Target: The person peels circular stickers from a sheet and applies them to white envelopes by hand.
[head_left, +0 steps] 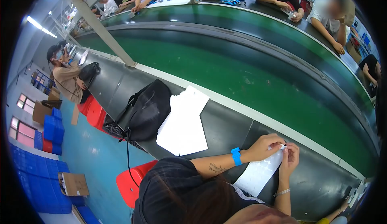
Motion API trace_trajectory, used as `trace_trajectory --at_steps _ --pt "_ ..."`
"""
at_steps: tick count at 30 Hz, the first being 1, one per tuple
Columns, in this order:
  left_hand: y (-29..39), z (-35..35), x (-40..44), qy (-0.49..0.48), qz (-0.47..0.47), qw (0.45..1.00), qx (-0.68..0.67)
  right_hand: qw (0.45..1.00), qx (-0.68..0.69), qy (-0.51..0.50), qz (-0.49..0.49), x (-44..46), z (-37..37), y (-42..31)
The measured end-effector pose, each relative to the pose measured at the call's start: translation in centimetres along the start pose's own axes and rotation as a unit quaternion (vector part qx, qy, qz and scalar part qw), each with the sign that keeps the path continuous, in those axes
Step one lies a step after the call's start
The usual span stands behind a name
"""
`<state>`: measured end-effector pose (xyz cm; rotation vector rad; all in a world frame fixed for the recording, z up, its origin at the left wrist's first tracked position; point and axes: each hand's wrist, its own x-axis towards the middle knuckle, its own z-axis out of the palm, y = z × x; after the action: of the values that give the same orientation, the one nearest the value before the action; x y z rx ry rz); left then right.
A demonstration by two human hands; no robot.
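Both of my hands meet at the right of the dark work table. My left hand (269, 146), below a blue wristband (236, 156), has its fingers pinched on a small white piece (283, 147). Against it, my right hand (291, 158) closes its fingertips on the same small piece. Under and between the hands lies a whitish sheet (260, 174) with a glossy surface. To the left, a stack of white paper (184, 123) rests on the table beside a black bag (150, 110).
A green conveyor belt (225, 72) runs beyond the table's pale edge. A metal post (102, 32) rises at the left. Red stools (131, 183) stand below the table. Several people sit across the belt, and one person (66, 76) sits at the far left.
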<state>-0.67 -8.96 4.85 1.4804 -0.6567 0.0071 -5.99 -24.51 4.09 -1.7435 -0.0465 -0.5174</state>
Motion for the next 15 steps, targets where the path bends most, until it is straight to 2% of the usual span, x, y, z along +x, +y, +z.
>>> trace_trajectory --at_steps 15 --pt "0.25 0.01 -0.03 0.001 -0.013 1.000 -0.008 1.000 0.016 0.001 0.013 -0.07 -0.30 0.44"
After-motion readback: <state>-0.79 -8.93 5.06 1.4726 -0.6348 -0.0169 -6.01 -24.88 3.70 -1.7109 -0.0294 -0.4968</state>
